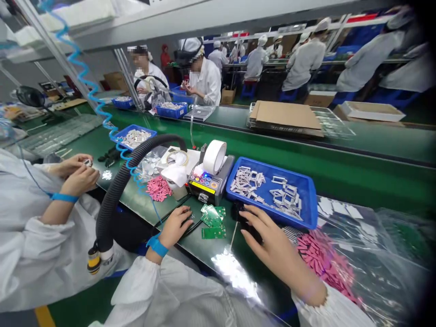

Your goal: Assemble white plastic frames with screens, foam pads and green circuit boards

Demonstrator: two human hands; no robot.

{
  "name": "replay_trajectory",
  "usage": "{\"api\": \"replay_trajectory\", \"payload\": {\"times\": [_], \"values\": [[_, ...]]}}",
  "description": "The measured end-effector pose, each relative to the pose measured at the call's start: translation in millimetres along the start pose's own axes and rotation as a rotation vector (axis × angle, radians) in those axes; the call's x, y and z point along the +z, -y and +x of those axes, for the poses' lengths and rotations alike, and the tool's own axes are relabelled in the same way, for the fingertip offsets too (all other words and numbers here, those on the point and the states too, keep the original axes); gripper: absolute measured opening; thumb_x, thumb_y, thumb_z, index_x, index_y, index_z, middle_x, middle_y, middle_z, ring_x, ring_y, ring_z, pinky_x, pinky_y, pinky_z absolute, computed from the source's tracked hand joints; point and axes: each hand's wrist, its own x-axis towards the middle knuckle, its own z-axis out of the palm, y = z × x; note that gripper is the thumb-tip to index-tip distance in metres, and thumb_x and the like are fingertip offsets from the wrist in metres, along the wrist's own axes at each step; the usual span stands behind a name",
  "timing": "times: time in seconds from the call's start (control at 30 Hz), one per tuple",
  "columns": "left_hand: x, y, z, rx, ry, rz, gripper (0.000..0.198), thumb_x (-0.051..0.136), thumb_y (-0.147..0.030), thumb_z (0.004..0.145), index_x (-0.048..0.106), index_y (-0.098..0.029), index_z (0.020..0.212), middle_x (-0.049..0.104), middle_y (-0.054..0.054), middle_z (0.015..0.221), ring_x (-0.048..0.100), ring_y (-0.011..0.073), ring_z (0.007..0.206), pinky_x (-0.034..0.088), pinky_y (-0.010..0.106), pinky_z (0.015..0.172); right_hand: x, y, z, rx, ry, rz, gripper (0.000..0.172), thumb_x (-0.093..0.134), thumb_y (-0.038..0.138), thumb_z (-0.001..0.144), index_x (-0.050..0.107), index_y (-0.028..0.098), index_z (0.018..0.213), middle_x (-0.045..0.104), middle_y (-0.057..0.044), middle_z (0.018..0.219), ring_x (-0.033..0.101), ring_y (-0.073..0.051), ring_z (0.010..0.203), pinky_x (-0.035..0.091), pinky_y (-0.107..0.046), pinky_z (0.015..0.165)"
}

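Observation:
My left hand (175, 225), with a blue wrist strap, hovers over the green bench mat with curled fingers, and a thin dark line runs from it that I cannot identify. Just to its right lie several green circuit boards (213, 221). My right hand (274, 243) rests its fingers on a black object (244, 221), partly hidden beside a blue tray (299, 190) of silver metal frames. Loose pink strips (158, 188) sit left of a tape dispenser (206, 179) with a white roll. More pink strips (323, 259) lie on clear plastic below my right hand.
A black flexible hose (116, 204) arches over the bench at left, where a co-worker's hands (75, 172) hold something small. A blue coiled air line (86, 77) hangs behind it. Trays, cardboard sheets and further workers line the belts beyond.

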Motion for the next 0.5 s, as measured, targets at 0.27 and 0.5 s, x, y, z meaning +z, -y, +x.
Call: {"api": "replay_trajectory", "payload": {"times": [0.27, 0.5], "values": [[-11.1, -16.2, -5.5, -0.136, -0.139, -0.093, 0.043, 0.037, -0.033, 0.091, 0.053, -0.015, 0.127, 0.064, 0.014, 0.123, 0.058, 0.0239, 0.117, 0.045, 0.042, 0.100, -0.3, -15.9, -25.6, -0.093, 0.050, -0.030, 0.028, 0.046, 0.025, 0.090, 0.058, 0.022, 0.116, 0.058, -0.010, 0.125, 0.060, -0.023, 0.109, 0.054, -0.042, 0.089], [4.9, -63.0, -44.2, -0.181, -0.171, -0.223, 0.028, 0.047, -0.032, 0.088, 0.064, -0.019, 0.107, 0.072, 0.010, 0.107, 0.063, 0.0229, 0.108, 0.048, 0.037, 0.096, -27.6, -50.3, -53.7, 0.050, -0.055, -0.105, 0.025, 0.044, 0.027, 0.092, 0.062, 0.017, 0.106, 0.069, -0.010, 0.105, 0.066, -0.021, 0.097, 0.056, -0.037, 0.082]]}}
